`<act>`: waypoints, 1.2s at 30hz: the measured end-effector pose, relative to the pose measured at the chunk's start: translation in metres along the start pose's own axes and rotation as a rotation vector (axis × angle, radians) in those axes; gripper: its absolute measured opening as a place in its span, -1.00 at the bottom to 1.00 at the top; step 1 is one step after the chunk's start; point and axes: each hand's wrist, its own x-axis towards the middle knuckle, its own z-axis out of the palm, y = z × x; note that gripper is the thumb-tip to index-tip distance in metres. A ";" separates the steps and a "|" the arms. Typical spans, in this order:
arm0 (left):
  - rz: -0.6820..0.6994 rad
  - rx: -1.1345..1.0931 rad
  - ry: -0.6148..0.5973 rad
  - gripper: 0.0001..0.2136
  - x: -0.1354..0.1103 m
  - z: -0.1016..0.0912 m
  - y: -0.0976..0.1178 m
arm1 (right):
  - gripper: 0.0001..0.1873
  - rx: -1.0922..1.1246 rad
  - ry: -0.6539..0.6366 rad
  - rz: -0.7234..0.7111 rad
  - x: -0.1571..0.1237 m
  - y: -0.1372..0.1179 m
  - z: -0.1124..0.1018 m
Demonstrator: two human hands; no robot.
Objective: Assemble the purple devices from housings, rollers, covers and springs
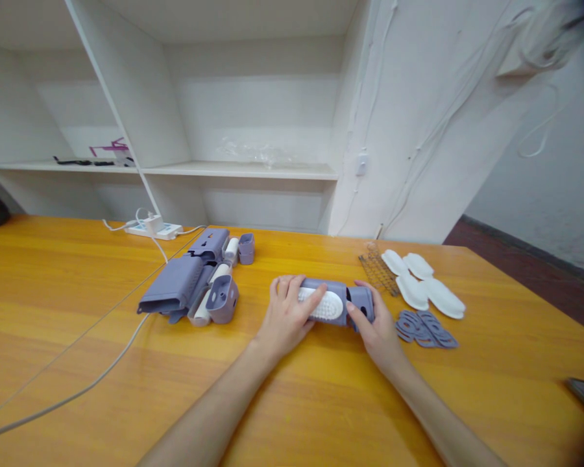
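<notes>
Here, left of both hands, grey-purple plastic housings [172, 280] lie clustered | left hand [288, 308] grips a grey-purple plastic body [338, 287] with a bumpy white oval pad [329, 306], squarely between the hands | right hand [377, 327] clasps a boxy grey-purple plastic cap [361, 298] at the body's right end | just right of that hand, flat grey-purple looped pieces [440, 331]

Between your left hand [283, 318] and the greyish-purple plastic housings [172, 285] on the left, you have bare orange wood-grain counter [302, 402] to pass over. Your right hand [380, 334] has little room rightward: flat greyish-purple cut-out pieces [425, 329] lie just beside it, rounded white pads [444, 298] behind them. Nearer you, between your forearms, the counter is open.
</notes>
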 end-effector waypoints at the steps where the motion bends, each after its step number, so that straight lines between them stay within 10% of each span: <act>1: 0.003 0.004 0.003 -0.36 0.000 0.000 0.000 | -0.50 -0.011 0.004 -0.004 0.000 0.001 0.001; 36: 0.081 -0.079 -0.048 -0.36 0.003 -0.003 0.011 | -0.56 -0.020 0.124 0.062 0.000 0.003 0.003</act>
